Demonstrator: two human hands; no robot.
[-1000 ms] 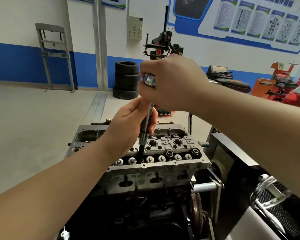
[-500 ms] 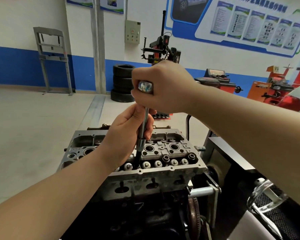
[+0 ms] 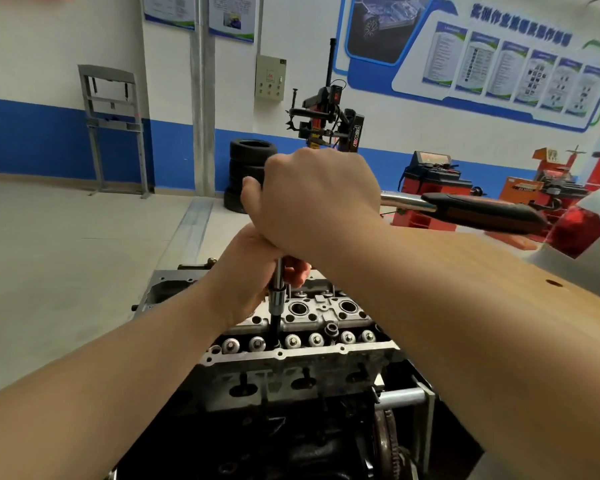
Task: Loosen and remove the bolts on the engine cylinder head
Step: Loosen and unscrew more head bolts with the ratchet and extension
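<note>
The grey cylinder head (image 3: 302,355) sits on an engine block in front of me. A chrome extension bar with a socket (image 3: 276,299) stands upright in a bolt hole near the head's front row of valve caps. My left hand (image 3: 243,282) grips the bar just above the socket. My right hand (image 3: 316,199) is wrapped over the ratchet's head at the bar's top. The ratchet's black handle (image 3: 478,213) sticks out to the right. The bolt under the socket is hidden.
The engine hangs on a stand with a steel tube (image 3: 402,396) and flywheel (image 3: 383,441) at the right. Stacked tyres (image 3: 246,168), a tyre changer (image 3: 329,123) and red shop machines (image 3: 433,181) stand by the far wall.
My right hand has turned on the ratchet head and the handle has swung out to the right into view. The camera has tilted up slightly. My left hand keeps its hold on the bar.
</note>
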